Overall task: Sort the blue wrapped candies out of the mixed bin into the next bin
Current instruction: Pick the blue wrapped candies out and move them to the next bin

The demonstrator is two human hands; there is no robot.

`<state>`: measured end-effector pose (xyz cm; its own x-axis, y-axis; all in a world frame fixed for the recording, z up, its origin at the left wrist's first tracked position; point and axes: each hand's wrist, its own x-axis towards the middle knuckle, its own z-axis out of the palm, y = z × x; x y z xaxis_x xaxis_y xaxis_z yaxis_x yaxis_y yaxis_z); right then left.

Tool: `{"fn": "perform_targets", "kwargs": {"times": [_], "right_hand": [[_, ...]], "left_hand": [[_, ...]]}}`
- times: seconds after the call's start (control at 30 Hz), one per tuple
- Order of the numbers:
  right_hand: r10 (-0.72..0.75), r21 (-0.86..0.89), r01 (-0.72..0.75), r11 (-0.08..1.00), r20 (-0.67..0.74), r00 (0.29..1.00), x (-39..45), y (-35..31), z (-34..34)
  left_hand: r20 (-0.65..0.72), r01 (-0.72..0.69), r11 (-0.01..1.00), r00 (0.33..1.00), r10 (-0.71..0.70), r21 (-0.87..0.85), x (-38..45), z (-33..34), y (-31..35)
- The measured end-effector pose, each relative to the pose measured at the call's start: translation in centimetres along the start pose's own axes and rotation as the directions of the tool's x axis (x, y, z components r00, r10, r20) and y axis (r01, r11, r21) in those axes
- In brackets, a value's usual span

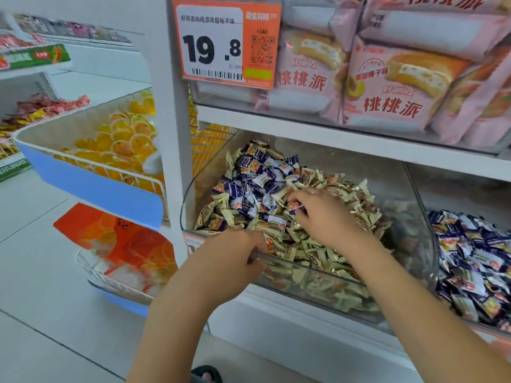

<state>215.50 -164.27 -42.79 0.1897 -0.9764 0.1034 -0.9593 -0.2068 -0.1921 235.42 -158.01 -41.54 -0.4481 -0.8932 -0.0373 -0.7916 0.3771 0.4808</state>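
A clear plastic mixed bin (309, 275) on the lower shelf holds a heap of cream and gold wrapped candies (326, 261) with blue wrapped candies (249, 172) piled at its back left. My right hand (329, 217) rests on the heap with its fingers pinched on one blue wrapped candy (295, 208). My left hand (235, 258) grips the bin's front rim at the left. To the right, behind a clear divider, the neighbouring bin (431, 233) is filled with blue wrapped candies (475, 258).
The shelf above carries pink snack-cake boxes (387, 87) and an orange price tag (225, 41) reading 19.8. A white shelf post (171, 134) stands left of the bin. Wire baskets of orange jelly cups (116, 142) jut out at the left, above a grey floor.
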Motion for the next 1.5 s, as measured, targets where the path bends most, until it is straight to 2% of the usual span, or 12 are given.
{"fn": "perform_targets", "kwargs": {"times": [0.1,0.33,0.53,0.6,0.7,0.8,0.97,1.03,1.13,1.27,1.43,1.5], "right_hand": [[0.072,-0.137,-0.052,0.989,0.152,0.986,0.8,-0.3,0.8],[0.079,-0.200,-0.033,0.979,0.228,0.970,1.6,-0.7,-0.1],[0.098,-0.161,-0.075,0.984,0.141,0.985,1.5,-1.2,-0.4],[0.101,-0.060,-0.094,0.994,0.131,0.986,1.5,-0.8,-0.7],[0.168,0.266,-0.206,0.942,0.156,0.973,1.4,-0.1,-1.8],[0.199,0.480,-0.280,0.832,0.212,0.957,0.9,0.2,-2.9],[0.168,0.765,-0.342,0.546,0.300,0.939,0.4,0.2,-4.0],[0.180,0.785,-0.302,0.541,0.243,0.953,0.1,0.3,-4.6],[0.263,0.739,-0.238,0.631,0.085,0.961,-1.7,0.8,-5.5],[0.302,0.564,-0.208,0.799,-0.077,0.950,-6.2,2.9,-6.9],[0.329,0.536,-0.113,0.837,-0.327,0.886,-11.2,4.5,-8.2],[0.377,0.522,-0.156,0.838,-0.349,0.858,-12.8,5.9,-8.3]], "left_hand": [[0.008,0.001,0.999,1.000,-0.002,0.036,0.0,-0.1,0.4],[0.026,-0.028,0.997,0.999,0.026,0.070,-0.4,-0.2,0.5],[0.029,-0.030,0.996,0.999,0.028,0.080,-0.2,0.0,0.1],[0.028,-0.033,0.996,0.999,0.031,0.080,-0.2,0.1,0.0],[0.028,-0.034,0.996,0.999,0.032,0.083,-0.2,0.1,-0.1],[0.024,-0.033,0.996,0.999,0.031,0.083,-0.2,0.3,-0.1],[0.035,-0.033,0.991,0.999,0.028,0.127,0.0,0.4,0.0],[0.048,-0.037,0.988,0.998,0.030,0.150,0.2,0.3,0.0],[0.054,-0.054,0.983,0.998,0.045,0.177,0.3,0.4,0.1],[0.065,-0.040,0.988,0.997,0.031,0.148,0.3,0.2,0.4],[0.070,-0.028,0.985,0.997,0.016,0.173,0.3,0.2,0.9],[0.073,-0.018,0.984,0.997,0.005,0.176,0.2,0.2,1.0]]}}
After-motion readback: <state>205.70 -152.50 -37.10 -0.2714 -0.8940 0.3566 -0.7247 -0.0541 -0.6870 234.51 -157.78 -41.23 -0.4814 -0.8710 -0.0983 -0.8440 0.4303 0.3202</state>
